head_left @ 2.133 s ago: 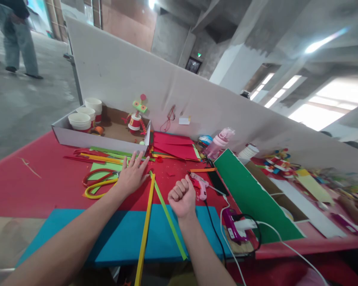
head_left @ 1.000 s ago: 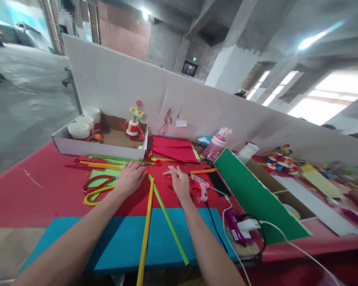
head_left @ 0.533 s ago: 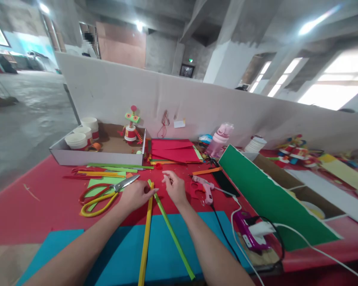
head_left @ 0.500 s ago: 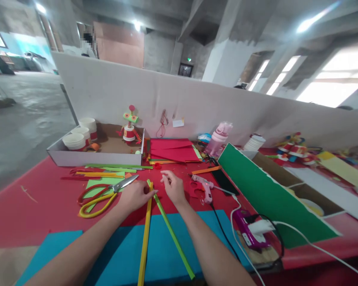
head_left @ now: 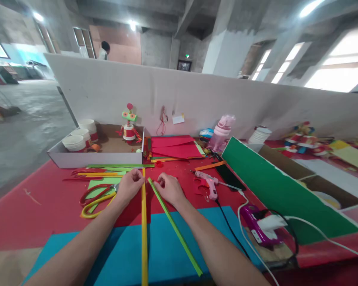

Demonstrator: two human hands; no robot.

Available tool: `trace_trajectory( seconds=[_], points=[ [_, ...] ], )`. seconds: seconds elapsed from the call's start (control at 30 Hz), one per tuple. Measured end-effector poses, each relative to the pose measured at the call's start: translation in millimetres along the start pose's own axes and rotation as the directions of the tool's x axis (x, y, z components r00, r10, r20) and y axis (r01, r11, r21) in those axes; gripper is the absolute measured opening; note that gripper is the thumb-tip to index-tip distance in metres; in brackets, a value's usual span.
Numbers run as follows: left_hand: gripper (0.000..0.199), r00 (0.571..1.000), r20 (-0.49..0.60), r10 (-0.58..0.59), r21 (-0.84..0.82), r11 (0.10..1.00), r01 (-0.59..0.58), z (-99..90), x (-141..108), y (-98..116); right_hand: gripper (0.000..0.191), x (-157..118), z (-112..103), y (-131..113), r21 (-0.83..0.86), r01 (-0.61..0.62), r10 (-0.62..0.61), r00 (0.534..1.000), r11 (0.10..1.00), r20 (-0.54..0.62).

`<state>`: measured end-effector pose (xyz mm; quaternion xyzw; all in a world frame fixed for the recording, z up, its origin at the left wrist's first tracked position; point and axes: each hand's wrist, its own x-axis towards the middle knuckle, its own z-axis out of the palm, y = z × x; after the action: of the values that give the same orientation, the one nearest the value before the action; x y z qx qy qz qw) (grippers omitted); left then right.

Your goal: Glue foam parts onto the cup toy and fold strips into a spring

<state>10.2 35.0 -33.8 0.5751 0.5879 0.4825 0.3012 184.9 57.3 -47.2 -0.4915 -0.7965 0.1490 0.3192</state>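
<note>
My left hand [head_left: 131, 183] pinches the upper end of a long yellow strip [head_left: 144, 234], which runs down toward me over the blue sheet [head_left: 119, 254]. Close on the right, my right hand [head_left: 168, 188] has its fingers curled at the top part of a green strip [head_left: 176, 228], which slants down to the right. The tops of the two strips are apart. Partly behind my left hand lie scissors [head_left: 98, 198] with red and yellow handles, on a light green sheet. To the right of my right hand is a pink glue gun [head_left: 210, 184].
At the back left a box [head_left: 98, 159] holds paper cups and a small robot figure [head_left: 129, 129]. Red sheets [head_left: 176, 147] lie at the back middle. A green panel [head_left: 280, 194], a purple power strip [head_left: 261, 230] and cables stand right.
My hands have moved slightly, and the strips' top ends, together before, are now separated. The yellow strip stands straighter. The view has shifted a little.
</note>
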Motion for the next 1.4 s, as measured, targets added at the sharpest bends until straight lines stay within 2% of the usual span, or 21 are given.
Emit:
trace_trajectory(
  seconds=[0.13,0.23,0.33,0.43,0.53,0.63,0.67,0.73,0.87,0.93,1.0,1.1,1.2,1.23,1.3,1.4],
  points=[
    [0.023,0.996,0.047,-0.082,-0.250,0.964,0.091,1.4,1.8,0.9,0.028,-1.3,2.0,-9.5,-0.153,0.035,-0.023,0.996,0.988,0.081],
    [0.034,0.984,0.116,-0.134,-0.383,0.908,0.169,4.9,-0.1,2.4,0.016,-1.2,3.8,-9.6,-0.186,0.054,-0.036,0.994,0.981,0.099],
    [0.036,0.968,0.179,-0.176,-0.501,0.830,0.244,4.6,-1.5,2.5,0.008,0.2,3.5,-5.7,-0.159,0.015,-0.004,0.998,0.987,0.068],
    [0.025,0.946,0.192,-0.261,-0.609,0.724,0.323,0.0,0.4,0.6,0.012,2.4,-0.7,-2.0,0.007,-0.020,0.021,0.998,1.000,-0.056],
    [0.021,0.899,0.254,-0.356,-0.682,0.593,0.428,-4.9,4.3,-1.4,0.015,4.7,-5.8,-0.3,0.296,-0.022,0.078,0.980,0.955,-0.181],
    [0.022,0.854,0.352,-0.383,-0.688,0.514,0.513,-6.7,6.0,0.1,0.018,4.5,-5.1,-1.2,0.544,-0.071,0.165,0.978,0.836,-0.126],
    [0.020,0.850,0.368,-0.377,-0.676,0.519,0.523,-6.5,5.6,1.6,0.018,3.4,-3.2,-2.5,0.572,-0.094,0.179,0.979,0.815,-0.094],
    [0.020,0.852,0.390,-0.350,-0.635,0.567,0.524,-5.3,3.6,5.1,0.016,-0.8,2.0,-7.1,0.531,-0.101,0.161,0.985,0.841,-0.067],
    [0.035,0.843,0.434,-0.317,-0.520,0.676,0.522,-2.2,-0.9,8.1,0.012,-11.5,8.9,-23.4,0.319,0.034,-0.015,0.998,0.947,-0.063],
    [0.037,0.848,0.415,-0.329,-0.498,0.698,0.514,-1.2,-1.6,6.5,0.013,-14.5,7.2,-30.3,0.285,0.113,-0.107,0.994,0.952,-0.036],
    [0.037,0.860,0.383,-0.337,-0.514,0.696,0.501,-0.9,-1.2,4.4,0.015,-14.2,2.2,-31.6,0.324,0.146,-0.157,0.988,0.935,0.007],
    [0.036,0.863,0.389,-0.322,-0.544,0.676,0.498,-1.3,-0.7,3.6,0.018,-6.8,-7.6,-20.3,0.463,0.076,-0.100,0.995,0.883,0.027],
    [0.034,0.846,0.439,-0.303,-0.516,0.686,0.513,-1.8,-1.9,5.7,0.026,4.2,-13.9,-2.6,0.591,-0.061,0.103,0.994,0.804,-0.038],
    [0.033,0.842,0.450,-0.300,-0.505,0.692,0.516,-1.7,-2.7,6.4,0.029,6.8,-14.3,1.6,0.634,-0.108,0.161,0.987,0.766,-0.026],
    [0.032,0.841,0.454,-0.294,-0.495,0.701,0.513,-1.1,-4.6,7.7,0.031,8.7,-13.1,4.7,0.706,-0.183,0.176,0.981,0.684,0.084],
    [0.030,0.848,0.452,-0.276,-0.502,0.707,0.498,0.4,-6.6,9.6,0.036,5.7,-9.1,-1.1,0.738,-0.265,0.017,0.946,0.621,0.325]
  ],
)
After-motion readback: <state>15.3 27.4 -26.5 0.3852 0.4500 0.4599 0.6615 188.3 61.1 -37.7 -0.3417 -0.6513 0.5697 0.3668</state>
